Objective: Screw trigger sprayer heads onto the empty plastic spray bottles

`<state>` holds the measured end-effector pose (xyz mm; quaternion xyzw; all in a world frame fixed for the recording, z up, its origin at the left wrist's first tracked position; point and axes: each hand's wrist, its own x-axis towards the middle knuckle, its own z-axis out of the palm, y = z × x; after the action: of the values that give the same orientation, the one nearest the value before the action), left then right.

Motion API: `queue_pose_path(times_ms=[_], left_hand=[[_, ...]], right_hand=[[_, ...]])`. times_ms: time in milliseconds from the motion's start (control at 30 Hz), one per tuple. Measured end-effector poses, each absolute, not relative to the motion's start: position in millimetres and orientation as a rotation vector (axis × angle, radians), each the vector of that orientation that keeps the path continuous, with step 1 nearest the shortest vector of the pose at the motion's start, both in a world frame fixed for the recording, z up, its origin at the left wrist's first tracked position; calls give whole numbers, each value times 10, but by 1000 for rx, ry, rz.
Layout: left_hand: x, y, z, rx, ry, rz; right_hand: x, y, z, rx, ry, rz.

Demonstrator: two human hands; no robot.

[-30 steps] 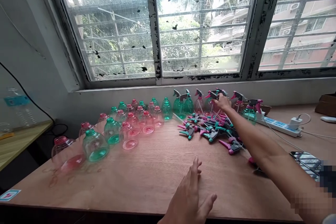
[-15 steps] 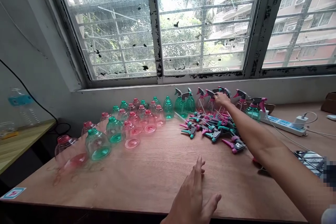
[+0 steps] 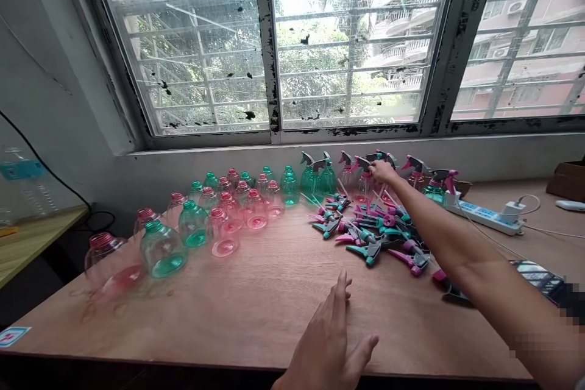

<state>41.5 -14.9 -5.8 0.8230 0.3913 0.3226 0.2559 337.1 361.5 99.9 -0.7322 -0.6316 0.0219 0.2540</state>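
- Head view, reference: clock centred on the pile of loose spray heads (image 3: pixel 387 219), with 12 o'clock toward the window (image 3: pixel 315 67). The pile lies on the bench (image 3: pixel 256 311).
- Left hand (image 3: pixel 329 335): at 7 o'clock, over the near part of the bench. Grip apart, fingers extended, thumb spread; nothing held.
- Right hand (image 3: pixel 384 172): at 12 o'clock, arm extended past the pile, fingertips at the spray tops of the back row. Grip closure cannot be told; the fingers are partly hidden.
- Bottles fitted with spray heads (image 3: pixel 309 180): pink and green, upright, from 11 to 2 o'clock along the wall.
- Headless bottles (image 3: pixel 255 214): pink and green, upright, grouped around 9 o'clock.
- Power strip (image 3: pixel 484 216): at 3 o'clock, a white plug in its far-right end.
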Motion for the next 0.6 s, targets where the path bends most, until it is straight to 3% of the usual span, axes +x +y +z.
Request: queue_pose_path(times_ms=[367,600], left_hand=[[388,-126,-147,2228,1037,936],[218,-64,47,2041,1245,1003]], right_hand=[[3145,3404,1138,-2086,-1691,-48],[2967,2683,1410,-1892,-1877,-212]])
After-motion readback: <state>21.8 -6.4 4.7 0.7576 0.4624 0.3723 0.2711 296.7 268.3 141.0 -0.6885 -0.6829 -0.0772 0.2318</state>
